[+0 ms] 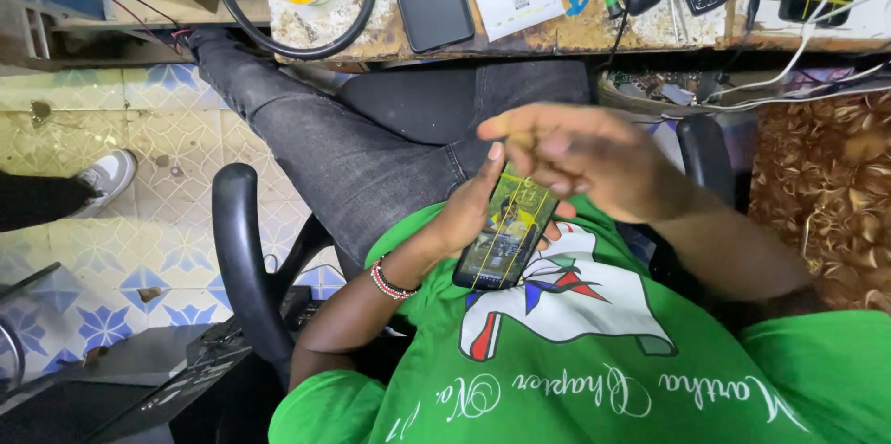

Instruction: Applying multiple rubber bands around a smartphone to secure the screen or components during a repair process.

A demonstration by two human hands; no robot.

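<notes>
Worn, paint-flecked tabletop (557, 31) along frame top, green cotton shirt (594, 370) below, right hand (594, 161) spread, blurred, hovering at centre, left hand (469, 212) cupped around slim glossy rectangular smartphone (506, 231), long axis tilted upper right to lower left, lit screen upward.

phone (506, 235): dark slab, screen lit and facing up
screen: colourful picture with thin yellow lines running lengthwise
pose: tilted, top end toward 1 o'clock, bottom toward 7 o'clock
place: above the green shirt, held in the left hand (464, 217), under the blurred right hand (594, 161)
</notes>
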